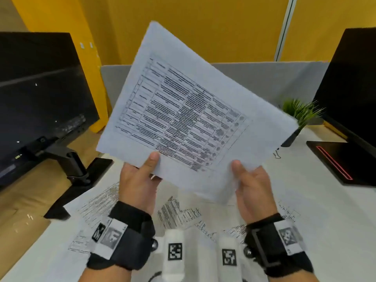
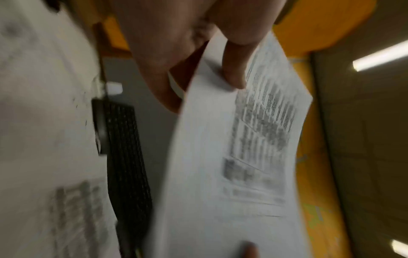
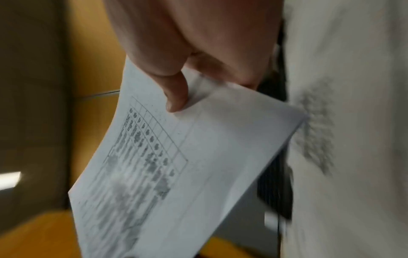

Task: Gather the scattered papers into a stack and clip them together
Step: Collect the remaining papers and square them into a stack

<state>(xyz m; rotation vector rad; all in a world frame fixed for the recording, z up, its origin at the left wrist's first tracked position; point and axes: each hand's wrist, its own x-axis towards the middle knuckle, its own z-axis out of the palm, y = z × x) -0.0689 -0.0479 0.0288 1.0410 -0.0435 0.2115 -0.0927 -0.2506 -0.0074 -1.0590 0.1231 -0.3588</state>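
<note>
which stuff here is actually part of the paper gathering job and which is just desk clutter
Part of the job:
held papers, pinched by left hand and right hand
loose sheets on the desk
binder clip

Just lying about:
left monitor
right monitor
small potted plant
keyboard

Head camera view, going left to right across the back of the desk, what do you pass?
Left monitor → held-up sheets gripped by left hand and right hand → small green plant → right monitor.
</note>
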